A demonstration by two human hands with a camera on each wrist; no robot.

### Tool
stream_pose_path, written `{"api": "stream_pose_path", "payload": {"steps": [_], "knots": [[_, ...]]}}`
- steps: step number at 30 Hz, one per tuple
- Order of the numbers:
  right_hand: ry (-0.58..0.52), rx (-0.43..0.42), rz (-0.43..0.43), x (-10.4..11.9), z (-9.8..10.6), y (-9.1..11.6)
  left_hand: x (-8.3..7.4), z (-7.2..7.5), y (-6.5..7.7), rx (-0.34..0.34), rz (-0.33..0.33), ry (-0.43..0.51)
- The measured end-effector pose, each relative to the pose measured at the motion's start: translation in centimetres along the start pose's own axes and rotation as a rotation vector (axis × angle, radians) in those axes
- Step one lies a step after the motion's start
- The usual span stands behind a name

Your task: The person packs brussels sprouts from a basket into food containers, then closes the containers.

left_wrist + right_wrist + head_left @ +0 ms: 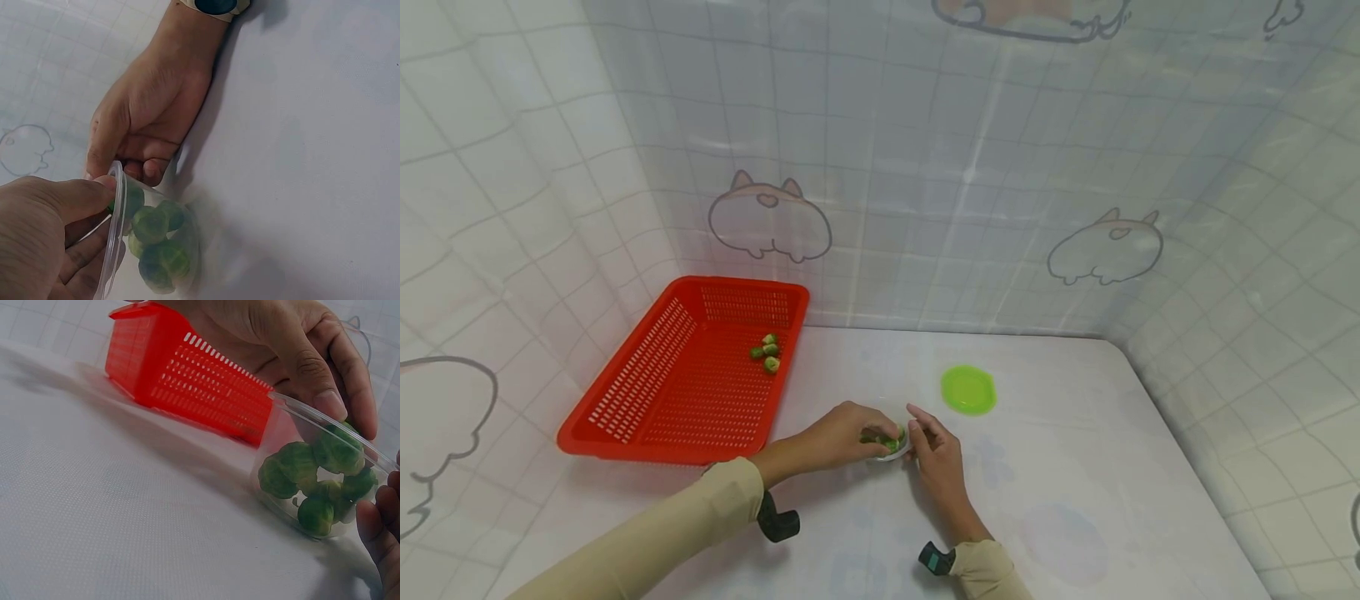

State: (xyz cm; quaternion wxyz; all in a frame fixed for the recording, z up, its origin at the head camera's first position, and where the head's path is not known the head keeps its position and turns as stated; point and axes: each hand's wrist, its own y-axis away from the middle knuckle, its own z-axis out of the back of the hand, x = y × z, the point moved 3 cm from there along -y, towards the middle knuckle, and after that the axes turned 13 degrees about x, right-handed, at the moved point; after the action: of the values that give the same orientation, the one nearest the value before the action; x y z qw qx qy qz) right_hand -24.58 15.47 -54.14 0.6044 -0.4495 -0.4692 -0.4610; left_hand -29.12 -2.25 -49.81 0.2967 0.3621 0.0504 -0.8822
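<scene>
A clear plastic tub (265,434) stands on the table with several green Brussels sprouts (164,259) inside. My left hand (850,435) reaches over its rim from the left, and its thumb and fingers pinch a Brussels sprout (339,449) at the top of the pile. From the opposite side my right hand (938,458) holds the tub, its curled fingers (153,170) against the outer wall near the rim. In the right wrist view only the fingertips of that hand show, at the right edge.
To the left is a red plastic basket (700,392) with several Brussels sprouts (771,364) along its right side. A bright green lid (968,390) lies on the white table (1075,450), behind and to the right of the tub. Patterned sheeting (895,167) rises behind the table and along both sides.
</scene>
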Motion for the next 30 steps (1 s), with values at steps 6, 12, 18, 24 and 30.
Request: {"api": "stream_pose_path", "payload": {"steps": [6,12,18,24,30], "knots": [[0.001,0.007,0.001,0.0,0.0,0.0,0.2,0.0,0.1,-0.009,-0.017,0.016],[0.01,0.004,0.007,0.1,0.0,0.0,0.3,0.2,0.1,-0.013,-0.017,0.023],[0.019,-0.014,0.011,-0.2,-0.1,-0.1,0.1,0.9,0.5,-0.022,0.0,0.027],[0.025,-0.018,0.008,-0.2,-0.2,0.0,0.4,1.6,1.0,-0.054,0.034,0.057],[0.016,-0.015,-0.01,-0.3,-0.2,0.1,0.7,2.3,1.5,-0.083,0.056,0.05]]}}
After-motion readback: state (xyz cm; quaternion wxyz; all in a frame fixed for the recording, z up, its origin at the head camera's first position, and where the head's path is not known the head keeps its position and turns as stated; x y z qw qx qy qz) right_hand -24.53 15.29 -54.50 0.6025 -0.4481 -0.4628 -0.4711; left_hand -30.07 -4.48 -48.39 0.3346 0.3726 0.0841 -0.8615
